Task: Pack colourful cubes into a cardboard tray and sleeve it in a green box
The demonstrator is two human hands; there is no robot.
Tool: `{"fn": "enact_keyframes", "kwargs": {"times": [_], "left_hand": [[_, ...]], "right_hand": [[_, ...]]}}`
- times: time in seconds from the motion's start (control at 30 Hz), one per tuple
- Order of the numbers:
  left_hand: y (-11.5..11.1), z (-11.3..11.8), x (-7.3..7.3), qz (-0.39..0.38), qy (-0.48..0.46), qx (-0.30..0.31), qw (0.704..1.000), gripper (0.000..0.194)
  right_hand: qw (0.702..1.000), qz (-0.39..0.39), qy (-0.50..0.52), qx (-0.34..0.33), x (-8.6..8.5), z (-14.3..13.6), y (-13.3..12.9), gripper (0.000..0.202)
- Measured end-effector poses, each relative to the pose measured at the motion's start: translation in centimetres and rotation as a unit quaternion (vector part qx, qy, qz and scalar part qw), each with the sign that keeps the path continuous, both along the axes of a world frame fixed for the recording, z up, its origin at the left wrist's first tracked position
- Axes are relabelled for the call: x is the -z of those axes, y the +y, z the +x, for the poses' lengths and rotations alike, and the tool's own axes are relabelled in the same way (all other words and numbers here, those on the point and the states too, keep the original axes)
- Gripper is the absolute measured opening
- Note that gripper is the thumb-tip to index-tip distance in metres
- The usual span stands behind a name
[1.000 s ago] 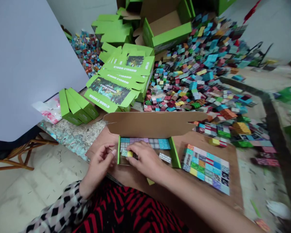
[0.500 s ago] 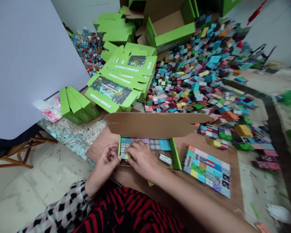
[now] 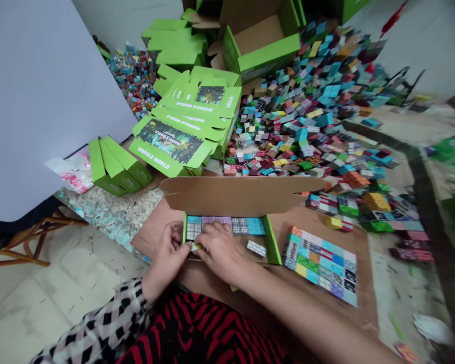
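An open green-sided box (image 3: 272,239) lies before me with its brown flap raised. Patterned blocks (image 3: 239,225) line its far side and left end, and a loose white checked block (image 3: 256,247) rests on its bottom. My left hand (image 3: 169,255) is at the box's left near corner, fingers curled, thumb at the rim; what it pinches is too small to name. My right hand (image 3: 219,248) reaches inside with bent fingers, pressed on small blocks at the left end. Part of a yellowish block shows between the two hands.
Right of the box lies a flat array of colourful blocks (image 3: 322,265). Behind are flattened green cartons (image 3: 174,139), an open green carton (image 3: 269,58) and a large heap of loose blocks (image 3: 288,126). Green boxes (image 3: 117,169) stand at the left edge.
The view has shifted slightly. My left thumb has come closer to my right fingertips at the box's left near corner, and less of the yellow block shows.
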State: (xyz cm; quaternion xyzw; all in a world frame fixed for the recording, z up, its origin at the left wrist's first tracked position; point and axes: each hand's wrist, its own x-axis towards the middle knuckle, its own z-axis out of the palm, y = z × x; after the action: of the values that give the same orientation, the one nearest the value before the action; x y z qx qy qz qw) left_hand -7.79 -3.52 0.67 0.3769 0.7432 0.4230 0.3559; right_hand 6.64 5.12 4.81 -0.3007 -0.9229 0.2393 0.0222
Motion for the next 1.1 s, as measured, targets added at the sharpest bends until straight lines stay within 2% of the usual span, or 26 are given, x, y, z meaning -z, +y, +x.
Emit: {"fn": "enact_keyframes", "kwargs": {"times": [0.13,0.27,0.37,0.5,0.6,0.73,0.87,1.1], "left_hand": [[0.2,-0.1,0.3,0.003,0.028,0.007,1.0,0.05],[0.4,0.3,-0.8,-0.012,0.038,0.025,0.999,0.057],[0.5,0.5,-1.5,-0.003,0.043,0.027,0.999,0.055],[0.4,0.5,-1.5,-0.005,0.05,0.055,0.997,0.059],[0.3,0.4,-1.4,-0.009,0.057,0.067,0.996,0.061],[0.4,0.2,-1.4,-0.023,0.079,0.07,0.994,0.062],[0.5,-0.1,-1.3,-0.011,0.071,0.086,0.994,0.068],[0.4,-0.5,-1.4,-0.01,0.053,0.088,0.995,0.068]], "right_hand": [[0.999,0.02,0.021,0.012,0.1,0.1,0.0,0.017],[0.999,0.051,0.014,0.014,0.2,-0.1,0.0,0.018],[0.998,0.067,0.003,0.015,-0.6,0.4,0.4,0.02],[0.996,0.087,-0.024,0.027,-2.8,3.6,1.9,0.009],[0.985,0.143,-0.094,0.036,-3.6,6.8,3.0,0.01],[0.97,0.171,-0.169,0.028,-2.7,8.7,3.0,0.016],[0.972,0.161,-0.167,0.031,-1.7,8.7,2.7,0.02],[0.988,0.119,-0.095,0.003,-2.6,8.5,2.5,0.011]]}}
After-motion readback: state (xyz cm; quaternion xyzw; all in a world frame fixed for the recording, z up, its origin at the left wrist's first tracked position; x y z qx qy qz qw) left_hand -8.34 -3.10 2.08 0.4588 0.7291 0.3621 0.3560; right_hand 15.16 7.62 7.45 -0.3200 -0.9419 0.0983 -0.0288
